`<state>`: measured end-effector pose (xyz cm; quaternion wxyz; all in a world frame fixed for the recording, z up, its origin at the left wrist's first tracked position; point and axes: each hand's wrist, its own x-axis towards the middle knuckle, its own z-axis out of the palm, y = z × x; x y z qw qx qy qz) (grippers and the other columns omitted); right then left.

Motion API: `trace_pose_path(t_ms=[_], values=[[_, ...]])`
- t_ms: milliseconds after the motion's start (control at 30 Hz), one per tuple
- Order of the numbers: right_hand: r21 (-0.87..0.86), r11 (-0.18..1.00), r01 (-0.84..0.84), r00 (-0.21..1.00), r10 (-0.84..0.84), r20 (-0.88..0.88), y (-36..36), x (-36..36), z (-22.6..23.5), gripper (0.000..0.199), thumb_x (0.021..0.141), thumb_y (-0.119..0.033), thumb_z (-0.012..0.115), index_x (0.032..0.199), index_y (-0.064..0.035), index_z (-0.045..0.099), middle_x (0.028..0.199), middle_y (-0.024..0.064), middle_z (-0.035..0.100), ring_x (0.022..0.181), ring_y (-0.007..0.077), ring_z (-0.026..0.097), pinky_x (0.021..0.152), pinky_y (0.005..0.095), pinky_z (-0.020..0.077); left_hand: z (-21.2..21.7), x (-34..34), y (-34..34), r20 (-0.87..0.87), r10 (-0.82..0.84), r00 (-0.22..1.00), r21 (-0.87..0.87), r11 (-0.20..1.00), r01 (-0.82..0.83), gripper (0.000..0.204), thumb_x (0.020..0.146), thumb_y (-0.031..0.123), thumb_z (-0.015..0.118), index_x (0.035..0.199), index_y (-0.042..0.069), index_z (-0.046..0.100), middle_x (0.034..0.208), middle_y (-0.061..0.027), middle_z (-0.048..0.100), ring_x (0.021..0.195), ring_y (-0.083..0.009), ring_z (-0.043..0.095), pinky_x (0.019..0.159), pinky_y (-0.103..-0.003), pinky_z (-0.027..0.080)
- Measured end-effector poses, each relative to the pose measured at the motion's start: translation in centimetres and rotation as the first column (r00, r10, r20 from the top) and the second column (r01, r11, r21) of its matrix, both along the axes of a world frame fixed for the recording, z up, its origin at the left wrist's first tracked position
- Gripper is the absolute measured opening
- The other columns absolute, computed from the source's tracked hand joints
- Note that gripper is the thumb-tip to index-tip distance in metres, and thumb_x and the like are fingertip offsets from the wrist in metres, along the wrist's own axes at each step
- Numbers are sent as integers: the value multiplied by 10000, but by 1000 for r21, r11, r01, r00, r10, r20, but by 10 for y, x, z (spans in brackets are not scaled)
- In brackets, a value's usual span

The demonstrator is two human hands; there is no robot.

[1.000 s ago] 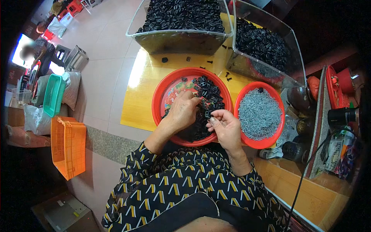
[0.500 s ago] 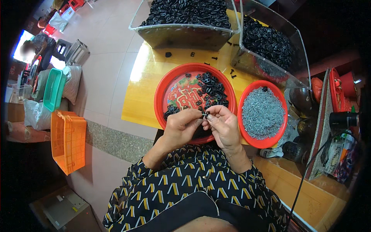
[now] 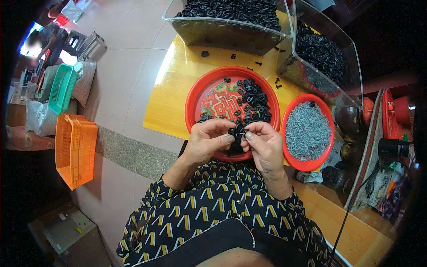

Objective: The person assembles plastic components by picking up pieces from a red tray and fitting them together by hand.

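Small, rounded black pieces (image 3: 231, 131) between the fingers (image 3: 227, 139)

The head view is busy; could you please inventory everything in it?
table: one, yellow, centre
basin: one, red, on table
parts: many, black, in basin
bowl: one, red, beside basin
pieces: many, silver, in bowl
bins: two, clear, beyond basin
screws: several, black, on table
basket: one, green, left
crate: one, orange, left
box: one, grey, lower left
other person: one, dark-clothed, upper left
clutter: uncountable, mixed, right
patterned top: one, black, bottom
left hand: one, bare, over basin, pinching black part
right hand: one, bare, over basin
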<state>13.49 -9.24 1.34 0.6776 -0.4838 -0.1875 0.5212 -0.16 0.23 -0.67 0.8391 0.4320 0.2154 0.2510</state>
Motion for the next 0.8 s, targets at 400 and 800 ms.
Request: trace_pose_path(t_ms=[400,800], values=[[-94,995,28,957,1,291,3,-7,12,111,784,-11,560,887,19,529,747,15,556,617,47,525,535,168,434,4,-1,0,-10,9,1000,-39,999,-9,263,750,-16,594,1012,-22,562,761,-32,591,639,-79,546,582,-197,461],[-118,993,13,943,27,333,4,-9,11,109,771,-1,572,869,15,527,726,-1,539,615,35,513,547,165,433,8,-1,-2,-86,3,996,156,988,10,276,755,-25,588,1030,-29,556,817,-35,583,697,-66,538,614,-194,455]])
